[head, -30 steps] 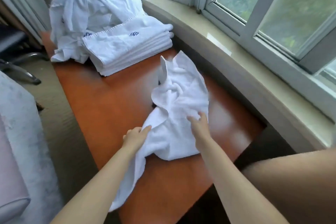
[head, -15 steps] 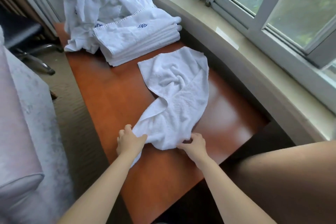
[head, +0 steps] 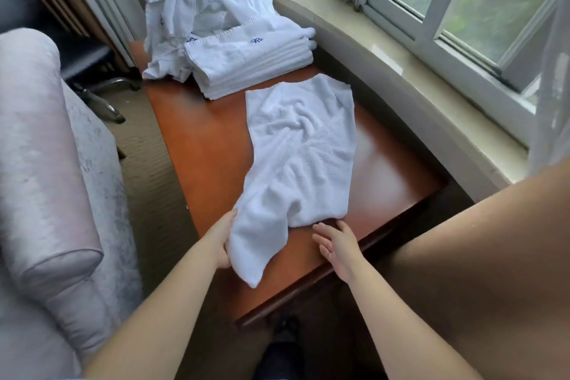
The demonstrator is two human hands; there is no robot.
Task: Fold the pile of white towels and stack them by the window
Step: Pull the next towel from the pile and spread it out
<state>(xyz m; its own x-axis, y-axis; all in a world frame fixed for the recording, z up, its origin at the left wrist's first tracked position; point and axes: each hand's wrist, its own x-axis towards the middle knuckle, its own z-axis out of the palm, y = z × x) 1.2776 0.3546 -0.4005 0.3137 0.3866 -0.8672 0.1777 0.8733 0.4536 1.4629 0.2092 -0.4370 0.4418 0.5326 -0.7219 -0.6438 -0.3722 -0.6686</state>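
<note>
Beside the curved window sill point(head: 385, 49), our reddish-brown wooden table point(head: 197, 145) carries a crumpled white towel heap point(head: 200, 9) and a neat folded white towel stack point(head: 249, 62). We have spread the loose white terry towel point(head: 302, 157) flatter than a moment ago; our left hand point(head: 223, 237) grips its near corner, our right hand point(head: 337, 244) has let go, fingers apart, so folding can begin.

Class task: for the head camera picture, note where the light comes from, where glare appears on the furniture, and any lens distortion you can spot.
Head view: daylight enters through the window at upper right; a pale glare patch sits on the wooden table right of the spread towel; the wide-angle lens bows the windowsill into a curve; the scene outside looks soft and hazy.
</note>
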